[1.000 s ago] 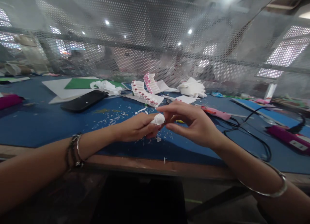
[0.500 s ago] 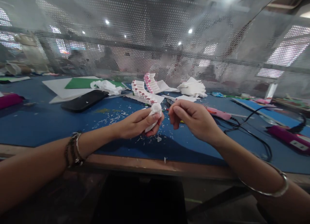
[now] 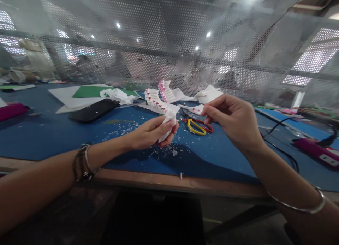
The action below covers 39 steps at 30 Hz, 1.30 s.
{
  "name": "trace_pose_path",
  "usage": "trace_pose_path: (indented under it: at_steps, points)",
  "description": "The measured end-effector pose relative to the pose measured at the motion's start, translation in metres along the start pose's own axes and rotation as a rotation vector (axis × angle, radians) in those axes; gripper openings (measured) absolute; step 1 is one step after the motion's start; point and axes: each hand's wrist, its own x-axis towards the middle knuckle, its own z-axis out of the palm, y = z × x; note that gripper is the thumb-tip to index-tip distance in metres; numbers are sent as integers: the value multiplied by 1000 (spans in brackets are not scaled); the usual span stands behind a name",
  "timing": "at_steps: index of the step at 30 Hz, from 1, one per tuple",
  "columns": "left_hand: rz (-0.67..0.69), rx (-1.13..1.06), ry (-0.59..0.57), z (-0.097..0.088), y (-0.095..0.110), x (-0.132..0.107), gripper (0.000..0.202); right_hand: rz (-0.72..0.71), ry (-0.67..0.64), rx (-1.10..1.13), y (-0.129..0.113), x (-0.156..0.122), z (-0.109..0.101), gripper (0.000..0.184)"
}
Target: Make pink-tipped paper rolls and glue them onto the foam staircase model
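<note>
My left hand (image 3: 156,130) is closed around a crumpled white paper piece (image 3: 167,126), whose top stands up past the thumb. To the right, my right hand (image 3: 233,119) is raised over the table with thumb and forefinger pinched. Whatever is between those fingertips, if anything, is too small to make out. Just beyond the fingertips lies a white paper piece (image 3: 196,109) with small pink marks. Scissors (image 3: 197,126) with yellow and red handles rest on the blue table between my hands. Behind my left hand stand pleated white strips (image 3: 156,101) with pink-red dotted edges.
A black phone (image 3: 94,111) lies at left beside white and green sheets (image 3: 91,91) and crumpled white paper (image 3: 118,95). A white stack (image 3: 209,93) sits at the back. Paper scraps litter the blue table (image 3: 127,156). At right are a cable and a purple object (image 3: 316,151).
My right hand has moved right and slightly up, away from my left hand, uncovering the scissors. My left hand keeps its hold on the crumpled white paper piece, nearly unmoved.
</note>
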Motion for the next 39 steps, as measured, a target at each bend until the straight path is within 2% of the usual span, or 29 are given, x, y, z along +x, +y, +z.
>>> trace_pose_path:
  at_steps: [6,11,14,16,20,23,25,28,30,34,35,39]
  points:
    - [8,-27,-1,0,1,1,22,-117,219,49,10,10,-16,16]
    - [-7,-20,-15,0,2,0,23,-30,201,124,16,14,-19,35]
    - [-2,-19,-13,0,0,0,23,-99,267,194,18,15,-19,40]
    - [-9,-17,-12,-1,-1,0,23,-149,286,180,18,15,-19,36]
    - [-17,-17,-9,0,-2,0,23,-140,158,119,16,13,-15,17]
    - [-25,-2,-8,0,-2,0,23,-74,-26,12,15,7,-8,12]
    - [-26,13,-12,1,-1,0,23,-40,-174,-82,14,3,-3,17]
    - [-16,46,-34,2,-1,0,23,-89,-350,-236,16,-1,3,37]
    - [-10,94,-57,2,-1,-1,23,-145,-390,-325,17,-2,6,40]
    - [11,290,-111,1,-1,-2,22,-208,-345,-331,20,-2,10,10]
    - [21,355,-129,0,-1,-2,21,-210,-352,-310,20,-3,10,8]
    - [78,554,-168,-1,-1,-1,21,-229,-418,-217,16,-8,12,19]
